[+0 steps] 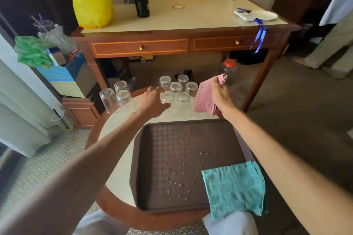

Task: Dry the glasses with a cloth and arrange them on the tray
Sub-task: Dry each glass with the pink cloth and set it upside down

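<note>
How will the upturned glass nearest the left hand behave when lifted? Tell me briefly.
The glass nearest the left hand looks rigid and clear, so likely fragile. Droplets on the tray suggest wet glassware, so it may slip in a bare grip. It stands rim-down among close neighbours; a sideways push would probably clink them rather than roll it.

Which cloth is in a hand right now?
The pink checked cloth, gripped by the right hand; the teal cloth lies untouched, draped over the tray's near right corner.
</note>
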`<action>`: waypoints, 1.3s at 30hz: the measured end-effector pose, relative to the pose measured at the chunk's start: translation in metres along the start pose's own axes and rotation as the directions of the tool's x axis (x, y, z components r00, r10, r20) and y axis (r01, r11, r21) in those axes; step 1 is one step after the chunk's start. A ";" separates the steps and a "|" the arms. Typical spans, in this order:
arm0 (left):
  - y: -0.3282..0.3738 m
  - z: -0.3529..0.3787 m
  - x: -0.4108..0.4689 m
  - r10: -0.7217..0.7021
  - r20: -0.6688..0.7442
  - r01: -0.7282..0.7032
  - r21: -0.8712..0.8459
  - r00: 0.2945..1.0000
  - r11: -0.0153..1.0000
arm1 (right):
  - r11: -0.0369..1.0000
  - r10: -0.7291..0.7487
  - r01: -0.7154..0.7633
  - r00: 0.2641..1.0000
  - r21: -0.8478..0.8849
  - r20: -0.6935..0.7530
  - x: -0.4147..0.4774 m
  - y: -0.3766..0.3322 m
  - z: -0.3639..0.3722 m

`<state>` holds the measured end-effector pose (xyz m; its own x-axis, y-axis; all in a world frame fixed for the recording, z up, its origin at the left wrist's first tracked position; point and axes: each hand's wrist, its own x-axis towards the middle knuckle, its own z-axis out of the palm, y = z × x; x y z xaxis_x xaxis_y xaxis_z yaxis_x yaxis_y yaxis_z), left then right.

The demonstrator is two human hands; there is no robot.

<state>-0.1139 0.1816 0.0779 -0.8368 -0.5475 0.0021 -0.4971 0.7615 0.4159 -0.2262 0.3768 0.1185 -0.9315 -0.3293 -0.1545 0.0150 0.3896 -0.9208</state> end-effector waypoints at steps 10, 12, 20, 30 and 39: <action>0.004 0.048 0.042 -0.079 0.084 0.080 -0.015 0.993 0.997 | 0.998 -0.050 0.052 0.996 -0.025 0.073 0.027 0.010 0.032; 0.003 0.051 0.042 -0.102 0.067 0.104 -0.030 0.993 0.994 | 0.998 -0.067 0.067 0.994 -0.005 0.088 0.028 0.008 0.037; 0.000 0.055 0.046 -0.154 -0.019 0.152 -0.088 0.988 0.985 | 0.997 -0.076 0.079 0.989 -0.019 0.127 0.030 0.003 0.039; -0.010 0.022 0.014 -0.132 -0.203 0.085 -0.225 0.970 0.971 | 0.998 -0.056 0.061 0.991 -0.033 0.120 0.016 0.001 0.016; -0.011 -0.055 -0.065 -0.122 0.080 0.145 -0.627 0.989 0.765 | 0.997 -0.058 0.065 0.986 -0.040 0.154 -0.057 -0.035 -0.005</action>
<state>-0.0411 0.1897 0.1233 -0.7857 -0.6067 -0.1209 -0.3575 0.2858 0.8891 -0.1758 0.3860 0.1616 -0.8638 -0.4796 -0.1541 -0.0601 0.4018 -0.9137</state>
